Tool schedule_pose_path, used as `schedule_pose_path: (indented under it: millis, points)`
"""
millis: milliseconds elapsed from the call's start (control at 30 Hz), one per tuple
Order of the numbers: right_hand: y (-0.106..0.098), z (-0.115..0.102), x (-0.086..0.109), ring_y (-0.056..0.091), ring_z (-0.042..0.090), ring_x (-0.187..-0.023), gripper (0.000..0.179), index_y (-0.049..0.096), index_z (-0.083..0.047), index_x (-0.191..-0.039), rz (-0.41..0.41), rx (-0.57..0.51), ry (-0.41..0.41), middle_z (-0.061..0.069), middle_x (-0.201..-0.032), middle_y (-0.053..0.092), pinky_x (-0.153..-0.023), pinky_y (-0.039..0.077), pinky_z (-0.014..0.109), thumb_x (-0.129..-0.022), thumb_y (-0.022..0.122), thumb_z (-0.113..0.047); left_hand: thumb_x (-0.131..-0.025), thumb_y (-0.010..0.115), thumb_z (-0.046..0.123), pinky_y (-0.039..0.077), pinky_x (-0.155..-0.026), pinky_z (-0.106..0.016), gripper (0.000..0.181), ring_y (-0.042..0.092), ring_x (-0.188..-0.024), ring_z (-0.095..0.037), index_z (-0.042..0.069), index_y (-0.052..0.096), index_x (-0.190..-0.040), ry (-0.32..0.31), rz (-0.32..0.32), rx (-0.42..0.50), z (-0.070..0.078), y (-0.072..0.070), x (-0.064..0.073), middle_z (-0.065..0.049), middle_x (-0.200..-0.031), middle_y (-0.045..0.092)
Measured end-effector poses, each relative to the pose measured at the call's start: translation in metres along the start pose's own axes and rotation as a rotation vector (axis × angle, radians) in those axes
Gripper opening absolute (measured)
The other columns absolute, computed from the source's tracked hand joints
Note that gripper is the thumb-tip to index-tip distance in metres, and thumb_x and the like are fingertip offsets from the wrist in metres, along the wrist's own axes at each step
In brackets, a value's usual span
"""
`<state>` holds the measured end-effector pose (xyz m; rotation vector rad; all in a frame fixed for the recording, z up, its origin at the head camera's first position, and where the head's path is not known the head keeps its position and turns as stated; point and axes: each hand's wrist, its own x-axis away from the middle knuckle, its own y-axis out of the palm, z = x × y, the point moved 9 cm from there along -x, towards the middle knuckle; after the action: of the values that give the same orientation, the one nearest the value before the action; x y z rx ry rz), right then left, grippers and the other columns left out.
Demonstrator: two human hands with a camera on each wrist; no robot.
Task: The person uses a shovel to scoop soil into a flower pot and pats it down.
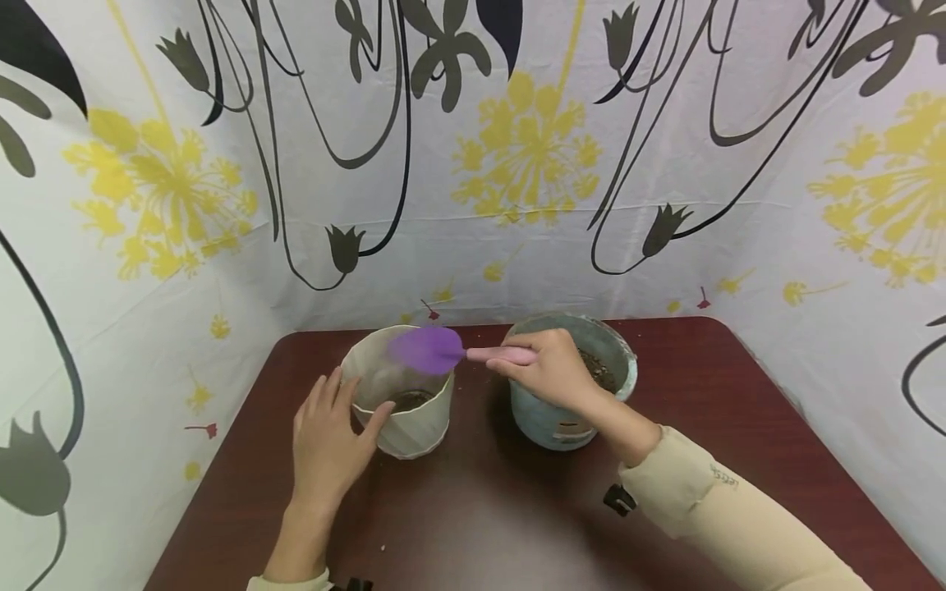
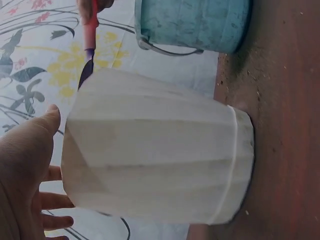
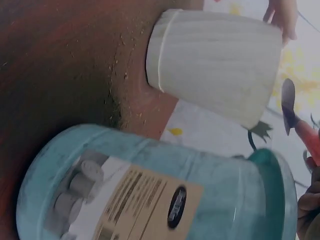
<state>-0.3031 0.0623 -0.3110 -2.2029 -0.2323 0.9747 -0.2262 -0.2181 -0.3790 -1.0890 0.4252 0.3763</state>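
In the head view my right hand [image 1: 557, 369] grips the pink handle of a small trowel [image 1: 432, 350]. Its purple blade, slightly blurred, is over the right side of a white pot [image 1: 421, 435]. Some dark soil [image 1: 410, 400] lies at the bottom of that pot. My left hand [image 1: 328, 435] is at the pot's left rim, fingers spread and thumb toward the front edge. From the left wrist, the thumb [image 2: 50, 117] stands apart from the pot wall, and the fingers pass behind the rim. Below my right forearm stands a blue-green bucket [image 1: 543, 414] with soil [image 1: 597, 371] in it.
Both containers stand on a dark red-brown table [image 1: 473, 525] before a flower-printed cloth [image 1: 473, 271]. Crumbs of soil [image 3: 120, 110] are scattered between them. The bucket has a wire handle [image 2: 172, 51] and a paper label [image 3: 145, 200].
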Motion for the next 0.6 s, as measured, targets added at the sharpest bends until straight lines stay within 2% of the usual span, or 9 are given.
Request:
schedule_pose_path:
  millis: [167,267,433,600]
  points:
    - [-0.019,0.018,0.007,0.074,0.016,-0.079,0.018,0.083,-0.015,-0.090,0.007,-0.019,0.102,-0.004,-0.085,0.078,-0.074,0.058,0.038,-0.081,0.087,-0.030,-0.089,0.069,0.056,0.033,-0.108,-0.063,0.068,0.044,-0.137,-0.043,0.002,0.063,-0.130,0.083,0.037,0.021,0.021,0.002,-0.012,-0.022,-0.144,0.053]
    - [-0.032,0.028,0.011,0.074,0.018,-0.080,0.018,0.083,-0.014,-0.089,0.020,-0.011,0.149,-0.002,-0.085,0.078,-0.073,0.058,0.039,-0.080,0.087,-0.029,-0.088,0.071,0.055,0.034,-0.108,-0.062,0.066,0.045,-0.135,-0.042,0.003,0.065,-0.128,0.122,0.037,0.036,0.035,0.005,-0.019,-0.020,-0.142,0.055]
    - [-0.056,0.042,0.019,0.075,0.021,-0.081,0.021,0.083,-0.011,-0.088,0.055,0.038,0.203,0.001,-0.084,0.078,-0.072,0.058,0.041,-0.078,0.089,-0.029,-0.089,0.069,0.056,0.030,-0.111,-0.064,0.064,0.047,-0.135,-0.039,0.008,0.067,-0.130,0.164,-0.005,0.052,0.055,0.015,-0.029,-0.016,-0.140,0.058]
    - [-0.079,0.056,0.027,0.074,0.024,-0.081,0.022,0.084,-0.011,-0.089,0.066,0.074,0.248,0.003,-0.084,0.078,-0.075,0.057,0.043,-0.079,0.088,-0.030,-0.092,0.067,0.056,0.034,-0.110,-0.061,0.059,0.049,-0.133,-0.036,0.011,0.067,-0.130,0.218,-0.061,0.066,0.078,0.028,-0.036,-0.013,-0.140,0.059]
